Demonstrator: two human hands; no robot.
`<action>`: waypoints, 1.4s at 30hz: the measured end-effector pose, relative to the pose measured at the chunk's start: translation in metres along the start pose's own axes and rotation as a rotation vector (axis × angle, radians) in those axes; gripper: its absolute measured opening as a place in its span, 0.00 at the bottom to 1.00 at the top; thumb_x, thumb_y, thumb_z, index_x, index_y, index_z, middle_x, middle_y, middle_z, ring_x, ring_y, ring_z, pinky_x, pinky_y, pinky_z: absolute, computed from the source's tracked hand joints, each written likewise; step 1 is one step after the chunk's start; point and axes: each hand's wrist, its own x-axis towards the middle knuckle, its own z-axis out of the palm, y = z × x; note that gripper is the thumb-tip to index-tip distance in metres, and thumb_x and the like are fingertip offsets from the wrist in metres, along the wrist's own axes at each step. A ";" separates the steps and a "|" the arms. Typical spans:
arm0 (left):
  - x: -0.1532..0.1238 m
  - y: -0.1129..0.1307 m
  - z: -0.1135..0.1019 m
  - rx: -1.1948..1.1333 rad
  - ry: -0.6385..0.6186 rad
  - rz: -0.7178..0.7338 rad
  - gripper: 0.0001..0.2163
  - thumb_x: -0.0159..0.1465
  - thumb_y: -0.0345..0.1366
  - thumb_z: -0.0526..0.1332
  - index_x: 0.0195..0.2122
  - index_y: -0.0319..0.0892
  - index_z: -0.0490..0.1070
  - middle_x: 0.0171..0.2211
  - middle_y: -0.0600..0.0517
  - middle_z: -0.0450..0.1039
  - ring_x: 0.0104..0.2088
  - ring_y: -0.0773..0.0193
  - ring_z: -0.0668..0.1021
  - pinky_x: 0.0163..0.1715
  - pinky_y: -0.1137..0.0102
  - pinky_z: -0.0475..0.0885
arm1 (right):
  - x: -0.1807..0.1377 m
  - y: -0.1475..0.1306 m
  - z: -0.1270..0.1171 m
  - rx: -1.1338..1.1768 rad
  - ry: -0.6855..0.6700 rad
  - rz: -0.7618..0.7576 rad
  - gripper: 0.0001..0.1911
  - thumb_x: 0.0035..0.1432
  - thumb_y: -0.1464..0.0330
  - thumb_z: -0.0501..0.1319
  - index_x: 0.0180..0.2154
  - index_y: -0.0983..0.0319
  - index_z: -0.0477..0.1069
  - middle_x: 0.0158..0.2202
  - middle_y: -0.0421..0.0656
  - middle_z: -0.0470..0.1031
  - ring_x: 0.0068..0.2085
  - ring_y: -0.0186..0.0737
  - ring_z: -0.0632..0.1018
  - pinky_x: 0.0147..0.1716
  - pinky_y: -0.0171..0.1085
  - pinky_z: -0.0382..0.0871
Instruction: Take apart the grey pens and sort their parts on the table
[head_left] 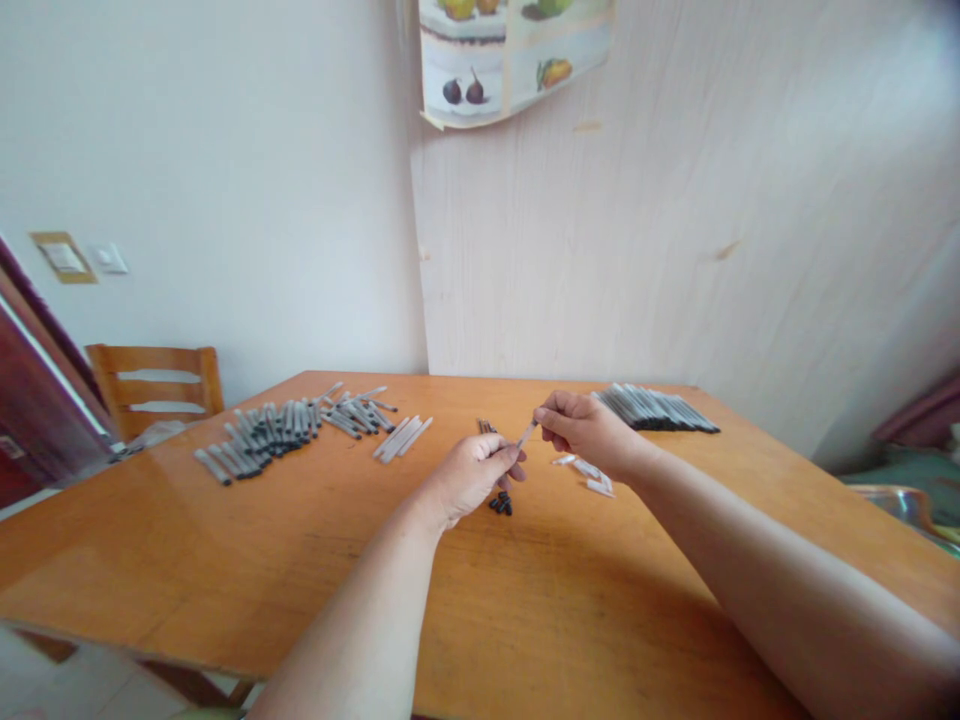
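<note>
As seen from the head camera, holds a slim pale pen barrel [527, 433] slantwise between both hands, above the tabletop [600, 600], just beyond and slightly right of the small black plugs [501, 503]. Pinches its nearer end with the fingers of the left hand [476, 470], thumb on top, drawn almost together with only the barrel between. Grips its dark far tip with the fingers of the right hand [576, 420], bunched tightly, beyond and to the right of the black plugs. Cannot make out the exact form of that tip.

Shows, straight beyond the plugs, a few short brown-tipped pieces [486, 426], partly hidden by the left hand. Has short white plastic tubes [600, 487] scattered to the right of the plugs, near the right hand. Left of the plugs and beyond, has loose translucent barrels [403, 440] lying side by side; farther left, a looser cluster of dark-ended pens [360, 412], then a broad pile of dark-ended pens [279, 428]. Well right of the plugs and beyond, shows a close-packed row of dark-ended pens [654, 408]. Shows also a wooden chair [154, 357], far left of the plugs, and a fruit poster [480, 105] on the wall straight beyond.
</note>
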 end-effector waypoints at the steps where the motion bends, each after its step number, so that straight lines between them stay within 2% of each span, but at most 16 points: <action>1: 0.000 0.000 0.000 0.013 0.011 0.001 0.15 0.60 0.46 0.59 0.36 0.37 0.73 0.33 0.46 0.76 0.27 0.68 0.73 0.28 0.72 0.65 | 0.000 0.000 0.001 0.015 -0.002 0.009 0.15 0.57 0.56 0.57 0.29 0.61 0.63 0.24 0.38 0.68 0.22 0.29 0.67 0.20 0.31 0.57; 11: 0.000 0.000 0.004 0.021 0.085 0.010 0.12 0.57 0.43 0.63 0.33 0.38 0.73 0.32 0.46 0.76 0.33 0.64 0.76 0.33 0.69 0.70 | 0.001 0.004 0.005 0.054 0.032 0.073 0.15 0.56 0.56 0.59 0.28 0.61 0.63 0.21 0.38 0.68 0.20 0.29 0.65 0.19 0.30 0.55; 16: 0.000 0.000 0.004 0.006 0.091 -0.018 0.12 0.56 0.43 0.64 0.32 0.38 0.72 0.30 0.47 0.76 0.30 0.65 0.76 0.30 0.71 0.69 | 0.001 0.008 0.007 0.050 0.047 0.086 0.15 0.56 0.56 0.58 0.28 0.61 0.63 0.22 0.39 0.68 0.20 0.29 0.65 0.18 0.30 0.56; 22: 0.001 0.000 0.001 -0.021 0.106 -0.016 0.12 0.56 0.43 0.63 0.33 0.38 0.73 0.31 0.47 0.76 0.30 0.66 0.75 0.30 0.71 0.67 | 0.002 0.005 0.001 0.048 -0.005 0.086 0.16 0.59 0.55 0.55 0.30 0.61 0.67 0.25 0.42 0.72 0.21 0.29 0.66 0.18 0.31 0.57; 27: 0.002 0.000 -0.006 -0.024 0.174 0.063 0.13 0.58 0.45 0.61 0.32 0.39 0.72 0.31 0.48 0.76 0.27 0.68 0.73 0.26 0.74 0.63 | 0.006 0.008 -0.018 -0.276 0.010 0.063 0.09 0.55 0.63 0.58 0.32 0.62 0.72 0.27 0.43 0.75 0.24 0.33 0.70 0.23 0.32 0.61; 31: 0.003 0.000 -0.009 -0.095 0.224 0.054 0.13 0.57 0.45 0.62 0.33 0.39 0.72 0.31 0.48 0.76 0.28 0.68 0.73 0.25 0.74 0.63 | 0.010 0.022 -0.031 -0.629 -0.109 -0.019 0.06 0.51 0.69 0.59 0.31 0.62 0.74 0.29 0.43 0.76 0.30 0.37 0.73 0.29 0.34 0.62; 35: 0.006 -0.001 -0.010 -0.144 0.270 0.031 0.14 0.56 0.45 0.63 0.35 0.38 0.71 0.31 0.47 0.76 0.28 0.68 0.73 0.25 0.74 0.63 | 0.011 0.036 -0.033 -0.918 -0.212 0.026 0.10 0.48 0.70 0.60 0.34 0.60 0.77 0.36 0.45 0.78 0.36 0.42 0.76 0.32 0.36 0.62; 38: 0.007 -0.002 -0.011 -0.168 0.296 0.019 0.15 0.56 0.45 0.63 0.36 0.38 0.71 0.32 0.47 0.76 0.28 0.67 0.73 0.25 0.75 0.63 | 0.008 0.041 -0.031 -1.016 -0.236 0.050 0.12 0.48 0.68 0.61 0.37 0.59 0.77 0.40 0.48 0.77 0.40 0.47 0.76 0.34 0.38 0.63; 42: 0.008 -0.003 -0.012 -0.179 0.318 0.014 0.15 0.56 0.45 0.63 0.36 0.38 0.71 0.34 0.46 0.77 0.29 0.67 0.74 0.25 0.74 0.64 | 0.006 0.045 -0.027 -1.069 -0.231 0.054 0.13 0.49 0.66 0.61 0.38 0.59 0.78 0.41 0.50 0.77 0.44 0.50 0.75 0.36 0.39 0.64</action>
